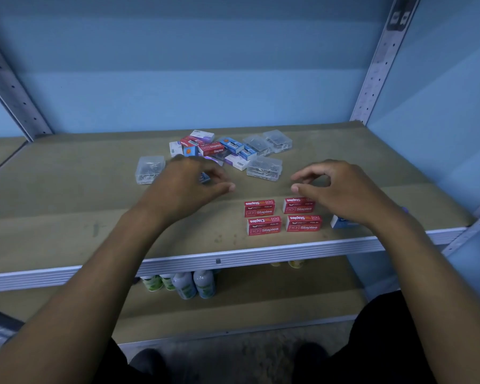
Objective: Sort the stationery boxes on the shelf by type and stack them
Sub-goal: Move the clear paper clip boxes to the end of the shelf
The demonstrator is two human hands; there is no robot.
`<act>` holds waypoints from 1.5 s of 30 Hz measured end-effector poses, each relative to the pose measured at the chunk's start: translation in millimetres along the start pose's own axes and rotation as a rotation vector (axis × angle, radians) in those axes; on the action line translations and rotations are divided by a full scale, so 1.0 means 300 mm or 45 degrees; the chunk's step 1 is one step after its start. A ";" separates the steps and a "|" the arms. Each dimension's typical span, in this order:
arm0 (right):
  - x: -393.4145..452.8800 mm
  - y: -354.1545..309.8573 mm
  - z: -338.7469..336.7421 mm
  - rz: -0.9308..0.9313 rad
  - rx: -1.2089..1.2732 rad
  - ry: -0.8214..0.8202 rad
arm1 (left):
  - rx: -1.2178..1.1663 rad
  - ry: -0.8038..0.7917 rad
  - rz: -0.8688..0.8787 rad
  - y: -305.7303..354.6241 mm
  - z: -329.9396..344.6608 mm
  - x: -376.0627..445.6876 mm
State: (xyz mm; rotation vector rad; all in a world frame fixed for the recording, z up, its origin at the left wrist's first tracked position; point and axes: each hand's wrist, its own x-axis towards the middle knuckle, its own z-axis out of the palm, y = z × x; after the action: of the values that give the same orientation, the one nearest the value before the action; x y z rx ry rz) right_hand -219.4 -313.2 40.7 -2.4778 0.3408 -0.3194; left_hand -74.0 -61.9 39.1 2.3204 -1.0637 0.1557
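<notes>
Several red staples boxes [263,225] sit in a neat two-by-two block near the shelf's front edge. A mixed heap of red, blue and purple boxes [214,149] lies further back, with clear plastic cases [264,168] beside it and one clear case [149,169] off to the left. My left hand [189,184] hovers just in front of the heap, fingers loosely curled, covering a small blue box [204,177]. My right hand [341,189] hangs above the back right red box, fingers apart and holding nothing. A blue and white box [341,221] peeks out under my right wrist.
The brown shelf board [67,217] has a metal front rail [233,259]. Perforated metal uprights [377,65] stand at the back corners. Several bottles [194,284] stand on the lower shelf below. The blue wall closes the back.
</notes>
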 end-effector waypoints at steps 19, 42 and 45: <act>0.249 -0.063 0.198 0.092 -0.225 0.044 | 0.422 -0.232 -0.530 -0.214 -0.029 -0.024; 0.171 -0.145 0.168 0.140 0.041 0.057 | 0.368 0.097 -0.224 -0.159 -0.064 -0.076; 0.166 -0.146 0.167 0.099 0.037 0.014 | 0.318 0.128 -0.193 -0.143 -0.076 -0.083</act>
State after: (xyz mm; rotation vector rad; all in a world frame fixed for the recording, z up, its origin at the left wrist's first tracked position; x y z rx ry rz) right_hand -150.0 -267.7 35.1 -2.4278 0.4330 -0.3034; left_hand -56.7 -11.0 30.3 2.5749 -0.8559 0.3597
